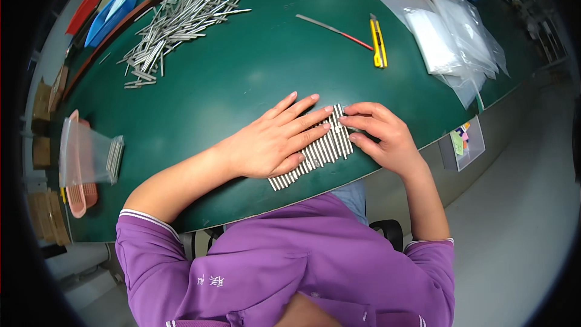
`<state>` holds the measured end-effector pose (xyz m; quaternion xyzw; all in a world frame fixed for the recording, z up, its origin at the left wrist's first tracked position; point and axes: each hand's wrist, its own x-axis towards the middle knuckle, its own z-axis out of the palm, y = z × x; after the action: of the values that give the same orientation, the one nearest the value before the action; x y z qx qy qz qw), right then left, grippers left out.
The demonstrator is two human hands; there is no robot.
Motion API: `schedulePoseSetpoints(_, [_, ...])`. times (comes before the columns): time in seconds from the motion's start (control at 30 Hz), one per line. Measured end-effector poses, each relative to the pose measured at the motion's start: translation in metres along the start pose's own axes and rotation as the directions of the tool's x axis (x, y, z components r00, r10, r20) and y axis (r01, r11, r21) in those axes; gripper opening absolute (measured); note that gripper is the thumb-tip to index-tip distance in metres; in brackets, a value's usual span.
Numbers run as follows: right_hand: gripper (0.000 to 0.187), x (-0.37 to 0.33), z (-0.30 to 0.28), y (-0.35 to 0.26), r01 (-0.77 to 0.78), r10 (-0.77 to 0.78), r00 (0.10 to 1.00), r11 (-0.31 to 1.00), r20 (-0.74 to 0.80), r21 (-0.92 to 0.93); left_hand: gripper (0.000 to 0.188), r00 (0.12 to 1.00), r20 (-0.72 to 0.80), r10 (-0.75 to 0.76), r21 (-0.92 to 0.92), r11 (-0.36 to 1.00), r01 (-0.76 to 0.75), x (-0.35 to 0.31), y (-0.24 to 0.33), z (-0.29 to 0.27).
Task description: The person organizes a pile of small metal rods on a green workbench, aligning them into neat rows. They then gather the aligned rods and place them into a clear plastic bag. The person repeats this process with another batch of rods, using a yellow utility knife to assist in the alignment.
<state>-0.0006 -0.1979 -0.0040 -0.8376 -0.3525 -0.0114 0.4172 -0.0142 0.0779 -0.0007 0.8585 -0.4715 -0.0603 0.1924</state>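
Observation:
Short silvery metal rods (327, 148) lie side by side in a slanting row near the table's front edge. My left hand (266, 142) rests flat across the row, fingers stretched and spread, hiding part of it. At the row's right end is my right hand (384, 136), its fingers bent and its thumb apart from them. Its fingertips meet the outermost rods from the side; no rod is seen lifted in it. A large loose heap of similar rods (175, 27) lies at the far left of the green table (242, 72).
Beyond my hands lie a yellow utility knife (378, 42) and a thin red-handled tool (336, 30). Clear plastic bags (445, 42) cover the right side. At left, a bag of rods (114, 158) rests by a pink basket (82, 197). A small drawer (465, 145) juts out at right.

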Motion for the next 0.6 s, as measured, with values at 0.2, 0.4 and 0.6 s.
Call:
schedulePoseSetpoints(0.2, [0.053, -0.015, -0.01, -0.009, 0.03, -0.027, 0.999, 0.997, 0.045, -0.064, 0.063, 0.999, -0.017, 0.051, -0.067, 0.996, -0.052, 0.033, 0.002, 0.006])
schedulePoseSetpoints(0.4, [0.053, -0.029, -0.007, -0.008, -0.015, 0.017, 1.0, 0.993, 0.017, -0.114, 0.064, 0.998, 0.0, 0.068, -0.09, 0.994, -0.068, 0.041, 0.008, 0.01])
schedulePoseSetpoints(0.6, [0.039, -0.008, -0.031, -0.006, -0.029, 0.009, 0.995, 0.979, -0.1, -0.201, 0.063, 0.998, -0.005, 0.069, -0.101, 0.992, -0.069, 0.036, 0.012, 0.012])
